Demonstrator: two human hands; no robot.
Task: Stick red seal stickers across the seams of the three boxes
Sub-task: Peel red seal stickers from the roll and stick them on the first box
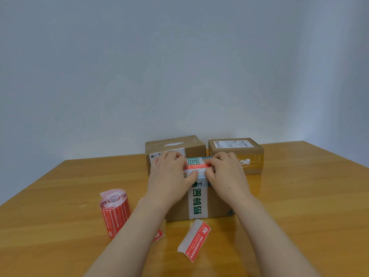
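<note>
Head view: on the wooden table [299,196], the near box [217,206] sits before two rear boxes [191,145], its white tape [197,202] reading 易碎品 in green. The left hand [169,176] and right hand [227,174] pinch the ends of a red seal sticker [199,166] lying across the box's top seam. I'd say smoothing it flat comes next. The sticker roll [114,210] stands to the left, its print too small to read.

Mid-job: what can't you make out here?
Head view only.
The red sticker: both ends lie under the left hand and right hand; stuck or just held, cannot tell.
The near box: top seam hidden by the hands.
The back left box and back right box: partly behind the hands and near box.
The red scrap: mostly under the left forearm.
The sticker roll: print too small to read.
</note>
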